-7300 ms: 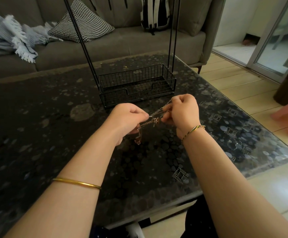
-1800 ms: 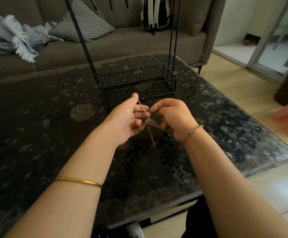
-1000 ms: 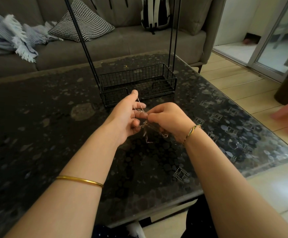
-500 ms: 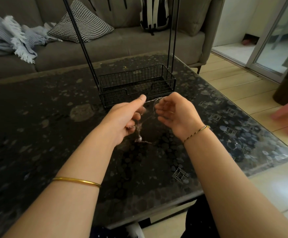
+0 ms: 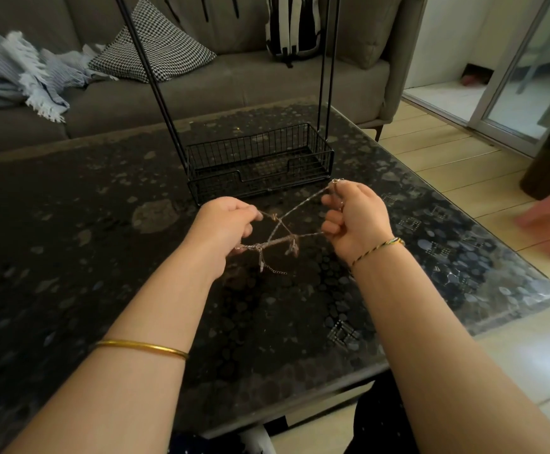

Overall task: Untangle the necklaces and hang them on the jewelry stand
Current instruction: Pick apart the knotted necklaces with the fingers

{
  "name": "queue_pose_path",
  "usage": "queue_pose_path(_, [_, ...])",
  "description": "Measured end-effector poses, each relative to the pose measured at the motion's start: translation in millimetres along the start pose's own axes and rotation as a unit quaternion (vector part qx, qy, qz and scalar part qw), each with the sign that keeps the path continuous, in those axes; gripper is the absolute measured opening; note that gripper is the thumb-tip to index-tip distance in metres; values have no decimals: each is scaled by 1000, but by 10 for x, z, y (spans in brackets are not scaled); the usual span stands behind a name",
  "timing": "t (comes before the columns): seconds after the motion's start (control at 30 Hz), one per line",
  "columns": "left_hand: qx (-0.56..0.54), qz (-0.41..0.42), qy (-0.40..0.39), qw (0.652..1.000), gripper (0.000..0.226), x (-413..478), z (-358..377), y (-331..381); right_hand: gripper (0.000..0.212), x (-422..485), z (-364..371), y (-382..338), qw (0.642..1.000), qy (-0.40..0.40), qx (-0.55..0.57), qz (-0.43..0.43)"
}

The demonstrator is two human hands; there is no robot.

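Both hands are raised just above the dark speckled bench [image 5: 70,224], near its middle, with the tangled necklaces [image 5: 277,241] stretched between them. The left hand [image 5: 224,224] is curled into a closed grip, thumb and forefinger pinching 1 strand at the top while another strand runs out from under its lower fingers. The right hand [image 5: 355,221] also has a closed grip on the chains: 1 strand is held high at its fingertips, another lower by its curled fingers. The strands cross in an X between the 2 hands. A small pendant [image 5: 293,249] hangs near the crossing, and a short chain tail [image 5: 275,271] dangles below the left hand, close over the bench. Whether it touches the surface cannot be told.

The jewelry stand [image 5: 250,155], a black wire basket with thin upright rods, sits on the bench just beyond the hands. No chain hangs on the part of it in view.

A gold bangle [image 5: 142,347] circles the left forearm, a cord bracelet [image 5: 378,249] the right wrist. Farther off, a grey sofa [image 5: 234,83] carries a checked cushion [image 5: 155,44], a fringed blanket [image 5: 15,77] and a striped backpack [image 5: 293,24].
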State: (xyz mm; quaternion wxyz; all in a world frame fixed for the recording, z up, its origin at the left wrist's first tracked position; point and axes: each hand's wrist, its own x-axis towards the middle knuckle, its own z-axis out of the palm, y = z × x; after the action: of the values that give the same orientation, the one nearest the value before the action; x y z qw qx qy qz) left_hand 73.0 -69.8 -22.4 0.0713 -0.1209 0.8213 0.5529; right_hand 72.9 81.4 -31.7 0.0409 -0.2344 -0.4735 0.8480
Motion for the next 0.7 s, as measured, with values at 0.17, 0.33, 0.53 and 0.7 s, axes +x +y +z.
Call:
queue_pose_path(0.17, [-163, -49, 15, 985, 13, -48, -14, 60, 11, 1, 0, 2, 997, 13, 52, 52])
queue_pose_path(0.33, [-195, -32, 25, 980, 16, -82, 17, 110, 12, -14, 9, 4, 997, 37, 40, 50])
queue_pose_path(0.53, [-110, 2, 94, 989, 15, -40, 70, 77, 18, -53, 39, 29, 997, 69, 14, -15])
queue_pose_path(0.7, [-91, 37, 102, 990, 18, -19, 77, 44, 14, -58, 39, 39, 991, 27, -126, -23])
